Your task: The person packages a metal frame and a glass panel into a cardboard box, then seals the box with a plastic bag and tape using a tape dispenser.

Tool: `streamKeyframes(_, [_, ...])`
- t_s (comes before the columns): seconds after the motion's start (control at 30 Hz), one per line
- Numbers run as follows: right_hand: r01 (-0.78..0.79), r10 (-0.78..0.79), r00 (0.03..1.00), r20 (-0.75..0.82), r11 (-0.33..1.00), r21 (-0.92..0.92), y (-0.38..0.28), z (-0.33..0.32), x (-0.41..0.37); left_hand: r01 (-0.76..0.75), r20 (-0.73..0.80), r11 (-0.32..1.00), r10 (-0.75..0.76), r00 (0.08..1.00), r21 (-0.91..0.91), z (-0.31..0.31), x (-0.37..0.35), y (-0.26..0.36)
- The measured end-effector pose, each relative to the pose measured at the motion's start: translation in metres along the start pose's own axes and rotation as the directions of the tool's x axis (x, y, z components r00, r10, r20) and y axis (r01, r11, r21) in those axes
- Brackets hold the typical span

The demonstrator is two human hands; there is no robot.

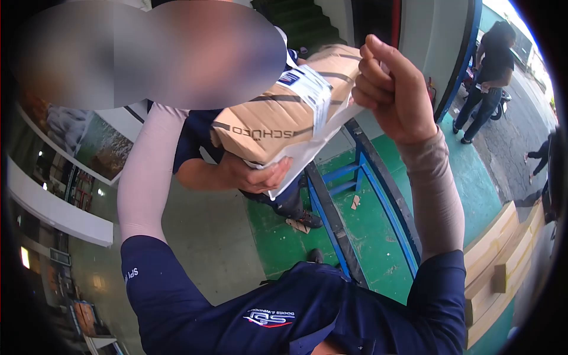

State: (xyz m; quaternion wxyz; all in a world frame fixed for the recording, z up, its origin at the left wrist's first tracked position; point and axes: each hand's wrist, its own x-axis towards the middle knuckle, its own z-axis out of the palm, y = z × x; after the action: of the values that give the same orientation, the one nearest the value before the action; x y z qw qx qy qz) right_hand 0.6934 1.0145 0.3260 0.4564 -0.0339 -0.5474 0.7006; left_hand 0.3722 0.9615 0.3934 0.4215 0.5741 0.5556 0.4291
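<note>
A brown SCHÜCO-printed cardboard-paper package (266,127) with a white and blue label (305,89) is held up in front of me, tilted. A co-worker's hand (257,174) supports its lower near corner. A white sheet (313,151) runs along the package's lower right side up to my right hand (393,89). The fingers of that hand are curled closed at the sheet's upper end, beside the package. My left arm, in a light sleeve (151,171), reaches up at the left; its hand is hidden behind the blurred area.
Blue metal rails with dark tops (337,231) stand on the green floor (378,236) below the package. Long cardboard boxes (497,266) lie at the right. A person (494,71) stands outside by a motorbike. Shelves and display panels (65,207) line the left.
</note>
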Motion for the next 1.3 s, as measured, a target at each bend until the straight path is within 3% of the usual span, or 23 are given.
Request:
streamKeyframes(0.03, [-0.041, 0.035, 0.994, 0.099, 0.998, 0.057, 0.001, 0.012, -0.01, -0.063, 0.053, 0.998, 0.062, 0.997, 0.011, 0.014, -0.005, 0.019])
streamKeyframes(0.1, [-0.032, 0.03, 0.999, 0.017, 0.989, 0.147, 0.004, -0.001, -0.045, -0.089, 0.154, 0.995, 0.08, 0.985, 0.053, 0.033, -0.036, 0.024])
streamKeyframes(0.13, [-0.032, 0.03, 0.999, 0.018, 0.992, 0.125, 0.009, -0.008, -0.067, -0.155, 0.088, 0.981, 0.146, 0.985, 0.114, 0.041, -0.046, 0.012])
streamKeyframes(0.23, [-0.049, 0.062, 0.993, -0.103, 0.991, 0.128, 0.028, -0.01, -0.118, -0.143, 0.036, 0.954, 0.158, 0.987, -0.263, 0.021, -0.056, -0.04])
streamKeyframes(0.3, [-0.028, 0.056, 0.975, -0.213, 0.991, 0.134, 0.036, -0.012, -0.136, -0.17, 0.102, 0.952, 0.201, 0.974, -0.255, 0.048, -0.069, -0.053])
streamKeyframes(0.43, [-0.094, 0.104, 0.989, -0.106, 0.991, 0.093, 0.053, -0.019, -0.164, -0.294, 0.26, 0.945, 0.323, 0.91, -0.145, 0.11, -0.05, -0.059])
streamKeyframes(0.5, [-0.085, 0.105, 0.953, -0.286, 0.993, 0.079, 0.059, -0.016, -0.168, -0.483, 0.327, 0.875, 0.464, 0.823, -0.025, 0.131, -0.019, -0.074])
streamKeyframes(0.53, [-0.079, 0.095, 0.949, -0.301, 0.995, 0.066, 0.062, -0.022, -0.172, -0.414, 0.218, 0.91, 0.403, 0.889, 0.001, 0.134, -0.013, -0.071])
streamKeyframes(0.57, [-0.093, 0.111, 0.944, -0.31, 0.993, 0.07, 0.064, -0.022, -0.184, -0.396, 0.192, 0.913, 0.408, 0.893, -0.101, 0.125, -0.003, -0.071])
streamKeyframes(0.63, [-0.117, 0.156, 0.928, -0.338, 0.984, 0.133, 0.064, -0.022, -0.196, -0.296, 0.256, 0.948, 0.317, 0.913, -0.117, 0.117, -0.022, -0.077])
streamKeyframes(0.7, [-0.142, 0.179, 0.934, -0.309, 0.98, 0.136, 0.074, -0.027, -0.205, -0.344, 0.226, 0.929, 0.368, 0.902, -0.139, 0.114, -0.045, -0.092])
streamKeyframes(0.77, [-0.102, 0.133, 0.946, -0.294, 0.988, 0.116, 0.083, -0.024, -0.206, -0.317, 0.175, 0.948, 0.318, 0.932, -0.033, 0.098, -0.063, -0.124])
streamKeyframes(0.8, [-0.117, 0.148, 0.944, -0.295, 0.986, 0.119, 0.085, -0.021, -0.199, -0.334, -0.003, 0.936, 0.337, 0.942, 0.113, 0.1, -0.077, -0.15])
streamKeyframes(0.87, [-0.136, 0.171, 0.943, -0.284, 0.981, 0.139, 0.081, -0.022, -0.184, -0.126, -0.114, 0.955, 0.162, 0.98, 0.268, 0.092, -0.109, -0.172])
streamKeyframes(0.9, [-0.136, 0.173, 0.941, -0.29, 0.98, 0.143, 0.082, -0.023, -0.178, 0.074, -0.056, 0.959, -0.061, 0.997, 0.274, 0.088, -0.13, -0.179])
streamKeyframes(0.93, [-0.148, 0.187, 0.948, -0.257, 0.975, 0.164, 0.083, -0.03, -0.176, 0.132, 0.045, 0.985, -0.138, 0.989, 0.114, 0.089, -0.138, -0.198])
streamKeyframes(1.03, [-0.202, 0.244, 0.934, -0.263, 0.963, 0.177, 0.087, -0.038, -0.167, 0.222, 0.211, 0.952, -0.177, 0.961, -0.212, 0.105, -0.143, -0.226])
streamKeyframes(1.07, [-0.206, 0.254, 0.928, -0.272, 0.96, 0.192, 0.091, -0.041, -0.165, 0.204, 0.286, 0.979, -0.193, 0.939, -0.009, 0.109, -0.134, -0.212])
streamKeyframes(1.1, [-0.215, 0.26, 0.929, -0.262, 0.958, 0.189, 0.096, -0.041, -0.166, 0.322, 0.263, 0.94, -0.284, 0.922, -0.115, 0.116, -0.129, -0.213])
streamKeyframes(1.13, [-0.227, 0.278, 0.917, -0.285, 0.953, 0.201, 0.099, -0.043, -0.167, 0.43, 0.262, 0.796, -0.346, 0.901, -0.426, 0.125, -0.122, -0.243])
streamKeyframes(1.17, [-0.234, 0.293, 0.904, -0.31, 0.949, 0.213, 0.101, -0.043, -0.168, 0.422, 0.257, 0.797, -0.34, 0.905, -0.431, 0.128, -0.113, -0.257])
streamKeyframes(1.23, [-0.215, 0.279, 0.901, -0.333, 0.953, 0.215, 0.104, -0.047, -0.172, 0.53, 0.232, 0.823, -0.485, 0.843, -0.203, 0.13, -0.097, -0.276])
streamKeyframes(1.3, [-0.221, 0.284, 0.867, -0.409, 0.956, 0.193, 0.102, -0.048, -0.179, 0.529, 0.294, 0.812, -0.457, 0.839, -0.246, 0.138, -0.091, -0.287])
